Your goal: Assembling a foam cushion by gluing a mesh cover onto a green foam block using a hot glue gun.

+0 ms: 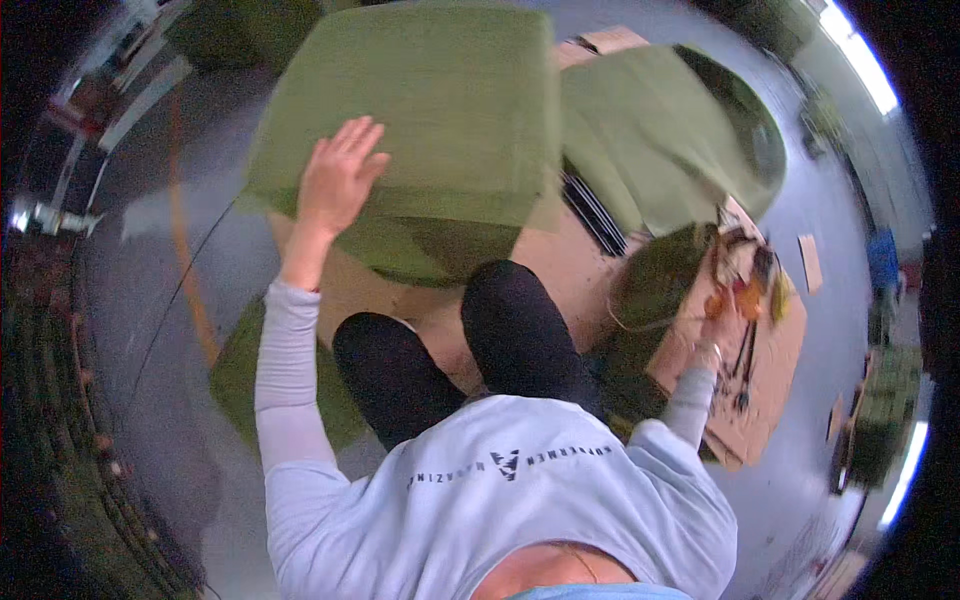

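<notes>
My left hand [338, 182] lies flat with its fingers stretched out on a large green fabric-covered cushion block [440, 90] in front of me. Off to the right, my right hand [722, 324] reaches among tools on a piece of cardboard [780, 365]. Its fingers touch or sit right beside orange handles [750, 302], which look like those of scissors. Blur hides whether they grip them. Dark slim tools [744, 370] lie close by, along with a yellow item [780, 297].
A second green upholstered piece [650, 130] rests at the far right, with dark strips [593, 213] next to it. More cardboard [560, 265] covers the floor around my knees. A thin cord [185, 270] crosses the grey floor at left, near an orange line [180, 220].
</notes>
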Motion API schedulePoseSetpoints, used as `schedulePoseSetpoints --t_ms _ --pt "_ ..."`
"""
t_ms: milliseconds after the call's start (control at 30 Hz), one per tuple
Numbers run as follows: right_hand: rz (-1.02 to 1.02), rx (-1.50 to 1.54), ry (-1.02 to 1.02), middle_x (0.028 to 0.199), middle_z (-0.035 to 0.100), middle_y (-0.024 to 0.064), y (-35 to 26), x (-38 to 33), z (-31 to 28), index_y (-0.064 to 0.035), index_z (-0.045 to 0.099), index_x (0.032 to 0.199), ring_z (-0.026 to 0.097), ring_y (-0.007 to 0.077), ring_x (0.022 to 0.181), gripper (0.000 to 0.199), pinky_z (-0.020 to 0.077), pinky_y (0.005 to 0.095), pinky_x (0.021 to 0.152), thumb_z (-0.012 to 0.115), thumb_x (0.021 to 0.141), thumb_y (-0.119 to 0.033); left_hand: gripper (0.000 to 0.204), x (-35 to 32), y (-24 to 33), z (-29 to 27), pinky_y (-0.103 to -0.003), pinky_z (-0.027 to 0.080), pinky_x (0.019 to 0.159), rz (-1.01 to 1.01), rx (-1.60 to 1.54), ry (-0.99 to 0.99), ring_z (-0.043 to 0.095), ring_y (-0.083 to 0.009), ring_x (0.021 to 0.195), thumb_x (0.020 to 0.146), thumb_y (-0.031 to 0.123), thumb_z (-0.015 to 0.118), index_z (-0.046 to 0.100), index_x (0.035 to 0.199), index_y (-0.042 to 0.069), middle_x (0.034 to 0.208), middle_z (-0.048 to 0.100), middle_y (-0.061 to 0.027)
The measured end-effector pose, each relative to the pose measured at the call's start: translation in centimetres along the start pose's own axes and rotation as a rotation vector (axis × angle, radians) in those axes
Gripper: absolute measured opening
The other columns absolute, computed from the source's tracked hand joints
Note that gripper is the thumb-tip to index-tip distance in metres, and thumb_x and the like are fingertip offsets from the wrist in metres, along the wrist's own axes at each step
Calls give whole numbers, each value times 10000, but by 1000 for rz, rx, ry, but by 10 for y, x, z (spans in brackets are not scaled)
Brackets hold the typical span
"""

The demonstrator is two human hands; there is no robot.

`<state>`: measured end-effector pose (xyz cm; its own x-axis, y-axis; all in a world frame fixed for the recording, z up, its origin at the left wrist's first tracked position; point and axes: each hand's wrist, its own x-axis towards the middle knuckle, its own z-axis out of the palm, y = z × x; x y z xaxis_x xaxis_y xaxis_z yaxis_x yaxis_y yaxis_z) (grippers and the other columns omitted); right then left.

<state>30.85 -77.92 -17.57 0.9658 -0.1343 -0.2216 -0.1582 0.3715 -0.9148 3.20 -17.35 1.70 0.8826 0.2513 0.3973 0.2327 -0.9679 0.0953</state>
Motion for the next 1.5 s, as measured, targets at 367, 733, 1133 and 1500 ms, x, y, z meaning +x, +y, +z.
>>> schedulePoseSetpoints --t_ms 367,733,1133,1500 --pt "-56 196 -135 1295 473 92 -58 -15 61 -27 442 1264 476 200 1166 424 439 313 910 537 857 -100 593 -19 -1 7 -516 188 1057 -46 122 74 334 -264 1281 894 547 314 441 1299 133 1365 400 -77" --pt "-4 218 -918 996 593 105 -28 -32 86 1 537 1060 589 194 877 265 503 318 692 523 850 -159 604 -11 -110 7 -445 211 1069 -408 53 -46 267 -288 1314 905 475 377 387 1314 31 1396 334 -133" --pt "229 -143 -850 1126 534 136 -69 -154 210 -33 358 1259 588 239 952 464 488 324 800 521 888 -260 627 12 -50 2 -425 195 1077 -320 99 -3 231 -270 1330 921 516 296 350 1349 61 1423 299 -99" --pt "192 -482 -761 718 567 17 -47 -139 230 -43 502 959 540 103 568 251 448 256 497 577 870 -265 649 9 -38 5 -397 202 1078 -348 63 -57 226 -258 1334 909 532 309 349 1350 58 1429 287 -103"
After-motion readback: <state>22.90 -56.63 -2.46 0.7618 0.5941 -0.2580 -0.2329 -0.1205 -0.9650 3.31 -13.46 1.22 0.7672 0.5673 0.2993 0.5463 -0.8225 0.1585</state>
